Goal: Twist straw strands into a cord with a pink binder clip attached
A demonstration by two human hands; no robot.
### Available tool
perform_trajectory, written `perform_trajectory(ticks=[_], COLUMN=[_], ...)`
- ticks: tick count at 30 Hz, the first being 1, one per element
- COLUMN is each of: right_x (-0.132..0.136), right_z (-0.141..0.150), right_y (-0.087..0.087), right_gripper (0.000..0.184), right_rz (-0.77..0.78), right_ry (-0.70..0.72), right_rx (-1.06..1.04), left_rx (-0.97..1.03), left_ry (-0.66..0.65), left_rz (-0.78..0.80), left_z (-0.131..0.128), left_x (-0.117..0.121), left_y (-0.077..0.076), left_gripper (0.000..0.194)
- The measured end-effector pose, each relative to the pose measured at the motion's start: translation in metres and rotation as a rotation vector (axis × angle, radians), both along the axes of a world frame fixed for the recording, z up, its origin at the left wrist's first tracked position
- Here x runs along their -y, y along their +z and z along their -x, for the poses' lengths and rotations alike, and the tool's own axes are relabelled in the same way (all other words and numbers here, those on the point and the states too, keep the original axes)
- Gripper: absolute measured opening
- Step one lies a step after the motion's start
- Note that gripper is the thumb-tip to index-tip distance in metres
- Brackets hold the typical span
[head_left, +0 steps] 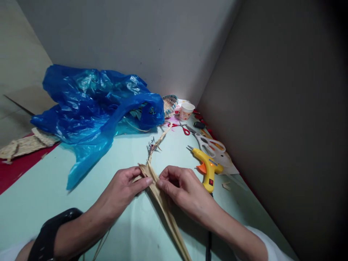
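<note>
Both hands are grasping the same straw strip, which is held up in front of the person over the pale green surface (130, 232). The left hand (129, 184) pinches the straw strip (166, 206) near its upper end, thumb on top. The right hand (183, 186) grips its other edge just beside that thumb, thumb and forefinger together. The strip's long tail runs down toward the bottom edge of the view, between the forearms. A thin braid (164, 136) leads away from the upper end; how the two join is hard to make out here.

Near the right hand lies a yellow glue gun (208, 165), its small light glowing orange. Beyond it are white-handled scissors (208, 142), red-handled scissors (186, 131) and a paper cup (186, 113). A small basket (171, 103) sits by the cup, partly hidden behind a crumpled blue plastic bag (100, 98). A flat woven piece (25, 146) lies at far left on red cloth (11, 177).
</note>
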State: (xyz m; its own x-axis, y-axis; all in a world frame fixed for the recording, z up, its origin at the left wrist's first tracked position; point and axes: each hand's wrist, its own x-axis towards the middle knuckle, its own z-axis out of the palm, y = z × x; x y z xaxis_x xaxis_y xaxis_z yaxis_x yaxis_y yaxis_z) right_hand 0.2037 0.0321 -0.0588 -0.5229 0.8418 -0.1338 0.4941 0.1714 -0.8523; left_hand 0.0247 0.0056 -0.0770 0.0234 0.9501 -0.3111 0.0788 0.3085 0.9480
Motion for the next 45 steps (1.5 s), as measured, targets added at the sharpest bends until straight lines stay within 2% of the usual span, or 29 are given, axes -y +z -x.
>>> perform_trajectory(ticks=[6,11,21,24,27,33,41,45], right_x=[-0.001,-0.001,0.000,-0.001,-0.003,-0.003,-0.002,-0.003], right_z=[0.005,0.008,0.010,0.016,0.019,0.015,0.013,0.014], right_y=[0.003,0.003,-0.001,-0.001,-0.002,-0.002,-0.002,-0.005], right_gripper=[0.019,0.013,0.016,0.008,0.009,0.017,0.015,0.014], right_rz=[-0.047,-0.116,-0.086,-0.114,-0.147,-0.193,-0.087,-0.080], right_ry=[-0.023,0.034,-0.028,-0.066,-0.043,0.005,-0.033,-0.034], right_rx=[0.035,0.000,-0.039,-0.026,-0.044,-0.070,-0.163,-0.175], left_rx=[0.051,0.101,0.119,0.117,0.110,0.021,0.051,0.061], left_ry=[-0.026,-0.080,-0.069,-0.103,-0.154,-0.065,-0.032,-0.045], left_rz=[-0.050,-0.070,-0.022,-0.035,-0.057,-0.049,0.045,0.043], left_z=[0.000,0.000,0.000,0.001,0.002,0.001,0.000,0.001], left_x=[0.003,0.004,0.003,0.002,0.002,0.005,0.006,0.004], left_y=[0.005,0.004,0.003,0.002,0.002,0.000,0.000,-0.001], left_gripper=[0.011,0.010,0.007,0.007,0.007,0.033,0.036,0.034])
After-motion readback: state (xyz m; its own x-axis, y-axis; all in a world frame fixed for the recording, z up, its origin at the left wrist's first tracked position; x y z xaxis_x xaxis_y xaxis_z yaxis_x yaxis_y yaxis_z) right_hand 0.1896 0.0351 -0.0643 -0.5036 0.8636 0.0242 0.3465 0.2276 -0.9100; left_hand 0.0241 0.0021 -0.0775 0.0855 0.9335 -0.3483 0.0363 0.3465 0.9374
